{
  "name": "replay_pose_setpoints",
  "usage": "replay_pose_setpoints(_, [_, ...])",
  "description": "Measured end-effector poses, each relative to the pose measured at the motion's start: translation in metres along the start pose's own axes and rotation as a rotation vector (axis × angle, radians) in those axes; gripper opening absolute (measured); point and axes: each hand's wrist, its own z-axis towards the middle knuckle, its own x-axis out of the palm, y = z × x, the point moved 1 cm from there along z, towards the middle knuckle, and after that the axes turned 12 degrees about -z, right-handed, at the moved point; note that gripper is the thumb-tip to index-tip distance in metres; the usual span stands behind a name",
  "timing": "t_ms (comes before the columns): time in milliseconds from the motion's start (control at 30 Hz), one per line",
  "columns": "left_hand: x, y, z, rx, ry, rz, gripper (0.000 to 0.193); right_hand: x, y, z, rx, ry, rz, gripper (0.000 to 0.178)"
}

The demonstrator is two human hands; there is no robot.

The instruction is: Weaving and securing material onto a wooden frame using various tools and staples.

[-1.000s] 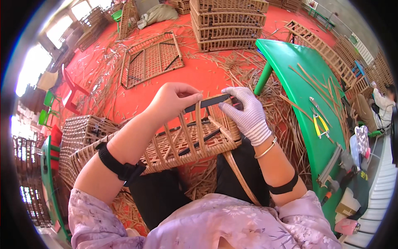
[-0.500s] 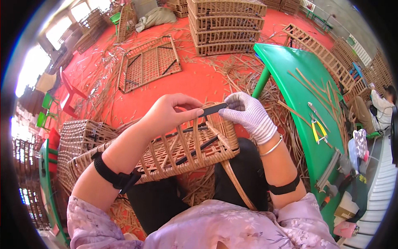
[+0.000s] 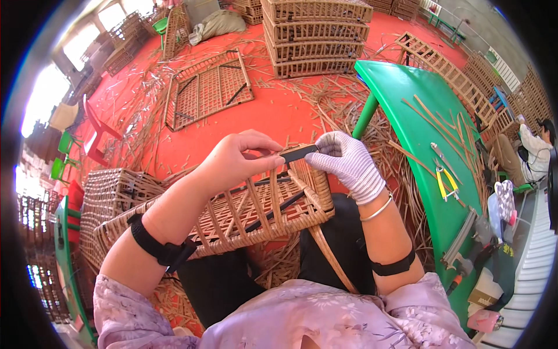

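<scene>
A woven rattan basket frame (image 3: 273, 224) rests tilted across my lap, with dark bars running through its lattice. Above its far right corner, a short flat black strip (image 3: 299, 153) is held between both hands. My bare left hand (image 3: 244, 154) pinches the strip's left end between thumb and fingers. My right hand (image 3: 346, 160), in a white-and-grey striped glove, pinches the right end. From the basket's near right corner a loose rattan strand (image 3: 332, 259) hangs down over my right thigh.
At right stands a green table (image 3: 407, 110) bearing yellow-handled pliers (image 3: 447, 183), rattan strips and a power tool. Stacked rattan trays (image 3: 317, 38) and a lattice frame (image 3: 209, 87) lie ahead on the red floor among scraps. A person (image 3: 535, 151) sits at far right.
Almost nothing differs. My right hand and forearm have shifted slightly left, while both hands keep their pinch on the black strip.
</scene>
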Motion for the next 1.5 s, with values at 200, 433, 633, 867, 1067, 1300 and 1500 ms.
replay_pose_setpoints(200, [0.001,-0.018,-0.003,0.054,0.054,0.217,0.033,0.018,-0.006,-0.011,-0.044,-0.137,0.166,0.037])
replay_pose_setpoints(433, [0.001,-0.015,0.008,0.521,0.184,0.615,0.027,0.027,-0.008,-0.015,-0.053,-0.179,0.197,0.040])
replay_pose_setpoints(633, [0.007,-0.007,0.010,0.296,0.148,0.371,0.033,0.026,0.021,-0.041,-0.573,-0.588,-0.566,0.041])
replay_pose_setpoints(867, [0.008,-0.007,0.011,0.171,0.173,0.267,0.033,0.036,0.027,-0.056,-0.581,-0.440,-1.027,0.030])
replay_pose_setpoints(1067, [0.008,-0.001,0.014,0.181,0.185,0.242,0.033,0.049,0.029,-0.051,-0.732,-0.462,-1.030,0.040])
replay_pose_setpoints(1300, [0.007,0.003,0.017,0.196,0.159,0.260,0.031,0.046,0.035,-0.042,-1.011,-0.487,-1.039,0.026])
replay_pose_setpoints(1500, [0.006,-0.008,0.007,0.149,0.117,0.279,0.032,0.041,0.036,-0.036,-0.968,-0.280,-0.859,0.015])
